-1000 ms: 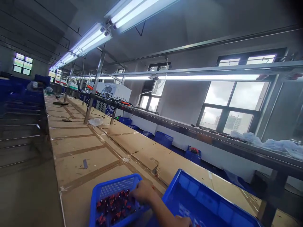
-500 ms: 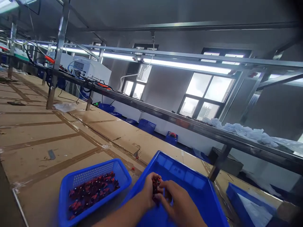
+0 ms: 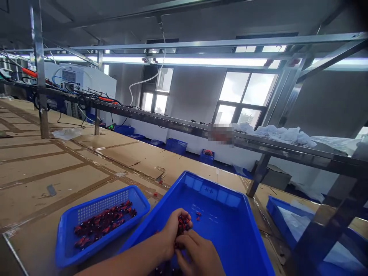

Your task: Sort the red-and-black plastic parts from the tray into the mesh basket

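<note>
- Left grip [image 3: 171,230] of mine is cupped, fingers curled round a cluster of small, shiny dark-red and black pieces [image 3: 183,222], which shows between my thumb and fingertips.
- With bent fingers and thumb, my right grip [image 3: 199,249] meets the lower edge of that cluster, just beside my left palm; I cannot tell whether it has a single piece pinched.
- Both my hands are over the large, solid-walled blue plastic tub [image 3: 230,237], towards its near left side.
- On the tub's floor, just beyond my left fingertips, lie a couple of loose red bits [image 3: 198,215]; more dark pieces [image 3: 169,269] show below my wrists at the bottom edge of my view, partly hidden.
- To the left of the tub, close beside it, I have a smaller blue plastic basket [image 3: 99,210] with perforated walls, and a spread of the same red and black pieces [image 3: 107,222] lies across its floor.
- Basket and tub rest on a long counter [image 3: 31,165] covered in tan cardboard sheets with brown tape over the seams.
- Near the basket's far right corner I see a tiny red scrap [image 3: 155,194] on the cardboard; left of the basket, well apart, lies a flat grey strip [image 3: 51,190].
- Right of the tub, beyond the metal post [image 3: 258,176], is another blue tray [image 3: 277,209] with white sheeting [image 3: 296,222] inside.
</note>
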Action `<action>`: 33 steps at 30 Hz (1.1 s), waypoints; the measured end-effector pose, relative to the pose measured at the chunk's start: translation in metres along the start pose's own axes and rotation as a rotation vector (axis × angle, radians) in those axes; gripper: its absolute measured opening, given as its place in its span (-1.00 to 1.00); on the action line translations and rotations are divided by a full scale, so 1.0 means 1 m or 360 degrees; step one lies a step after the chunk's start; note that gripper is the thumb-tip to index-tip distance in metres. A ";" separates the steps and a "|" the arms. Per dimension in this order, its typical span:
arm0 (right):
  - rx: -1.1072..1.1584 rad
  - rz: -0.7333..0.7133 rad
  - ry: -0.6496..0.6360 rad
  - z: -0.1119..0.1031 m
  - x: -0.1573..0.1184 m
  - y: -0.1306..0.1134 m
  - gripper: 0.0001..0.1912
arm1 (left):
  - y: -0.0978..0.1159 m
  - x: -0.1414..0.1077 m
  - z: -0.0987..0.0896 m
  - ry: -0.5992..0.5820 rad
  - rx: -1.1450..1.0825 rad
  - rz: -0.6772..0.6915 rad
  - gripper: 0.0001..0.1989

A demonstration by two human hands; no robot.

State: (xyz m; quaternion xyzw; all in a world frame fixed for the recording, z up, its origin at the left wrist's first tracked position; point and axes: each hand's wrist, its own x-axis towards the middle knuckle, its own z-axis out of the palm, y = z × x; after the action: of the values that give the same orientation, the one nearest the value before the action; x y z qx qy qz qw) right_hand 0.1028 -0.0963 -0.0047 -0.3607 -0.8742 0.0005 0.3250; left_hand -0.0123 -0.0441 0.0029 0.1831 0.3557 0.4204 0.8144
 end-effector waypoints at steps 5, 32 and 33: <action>0.0287 0.0157 0.0036 -0.006 0.002 -0.006 -0.80 | -0.001 0.005 0.001 0.0029 0.0121 -0.0061 -0.83; 0.0304 0.0604 -0.0078 -0.033 0.000 -0.003 -0.79 | -0.013 0.002 -0.003 0.0139 0.0612 -0.0055 -0.78; 0.0325 0.0632 -0.0059 -0.032 0.000 -0.002 -0.81 | -0.013 0.001 -0.002 0.0143 0.0614 -0.0056 -0.77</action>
State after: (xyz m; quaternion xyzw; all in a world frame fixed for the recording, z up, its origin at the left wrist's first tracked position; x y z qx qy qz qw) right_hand 0.1196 -0.1056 0.0216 -0.4910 -0.7873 0.1595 0.3371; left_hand -0.0057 -0.0512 -0.0067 0.3104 0.4687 0.3379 0.7548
